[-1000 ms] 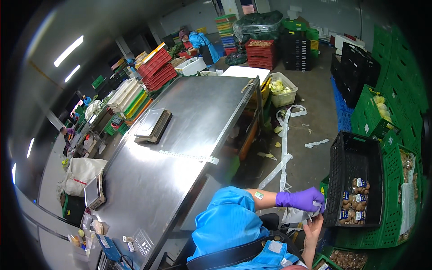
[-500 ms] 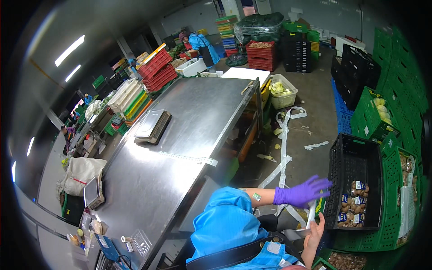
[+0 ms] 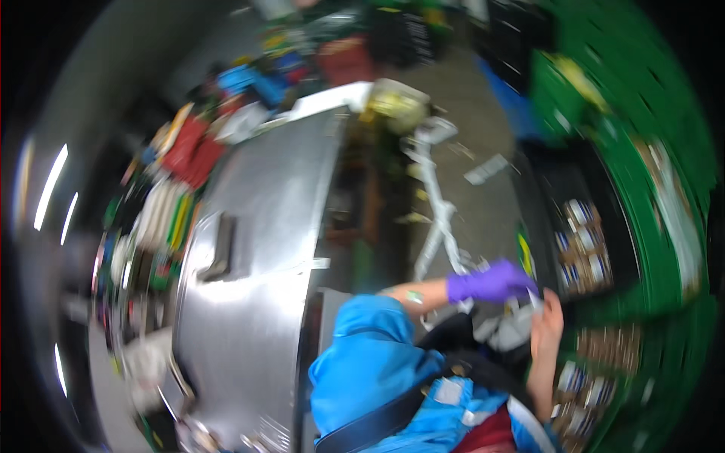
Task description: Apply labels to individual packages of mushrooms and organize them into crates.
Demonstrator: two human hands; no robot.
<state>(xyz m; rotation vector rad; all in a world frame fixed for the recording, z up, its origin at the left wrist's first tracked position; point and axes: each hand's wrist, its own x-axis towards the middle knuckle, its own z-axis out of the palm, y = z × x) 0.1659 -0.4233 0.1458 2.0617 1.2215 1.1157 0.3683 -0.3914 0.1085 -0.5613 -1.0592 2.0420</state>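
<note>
In the head view, heavily smeared by motion, I have both hands meeting at a short white strip point(image 3: 535, 301), just off the lower-left corner of the black crate point(image 3: 557, 185) and well apart from the right-hand edge of the metal counter point(image 3: 264, 177). My right hand point(image 3: 547, 326), bare, is nearly closed, its fingertips pinching the strip. My left hand point(image 3: 495, 283), in a purple glove, reaches across with its fingers together at the strip's upper end; I cannot tell whether they grip it. Labelled produce packs point(image 3: 583, 253) sit along the crate's right side, and more packs point(image 3: 585, 392) lie below its lower edge.

I judge the step in hand to be handling the strip between two sets of fingertips. The next move calls for a steady right pinch, a light, precise left touch, and care not to knock the crate's corner.
</note>
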